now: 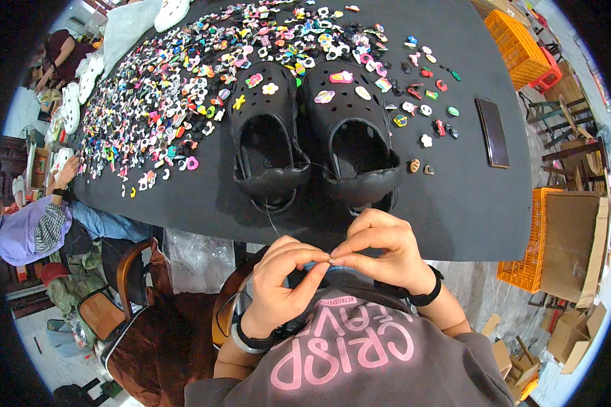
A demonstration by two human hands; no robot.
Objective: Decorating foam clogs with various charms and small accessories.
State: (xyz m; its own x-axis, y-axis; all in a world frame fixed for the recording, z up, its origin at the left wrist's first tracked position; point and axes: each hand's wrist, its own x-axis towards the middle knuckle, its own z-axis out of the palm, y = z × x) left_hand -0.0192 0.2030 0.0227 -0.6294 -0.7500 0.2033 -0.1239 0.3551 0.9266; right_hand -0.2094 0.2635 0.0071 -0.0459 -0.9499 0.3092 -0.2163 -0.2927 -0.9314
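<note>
Just past the table's near edge, in front of my body, the fingertips of my left hand [283, 277] and my right hand [381, 249] meet in a pinch. Something tiny is between them, too small and covered to name. A thin pale thread [273, 220] runs from near the left clog toward my left hand. Beyond my hands, two black clogs [332, 112] stand side by side, toes pointing away. Small charms, among them a white flower [270, 89] and a yellow star-like one [239, 102], sit on their toes.
A large heap of colourful charms [176, 102] covers the table's [448, 217] left and far parts; several lie loose at right beside a dark phone [492, 132]. White clogs [90, 76] line the left edge, near another person's hand [66, 173]. Orange crates [516, 51] stand at right.
</note>
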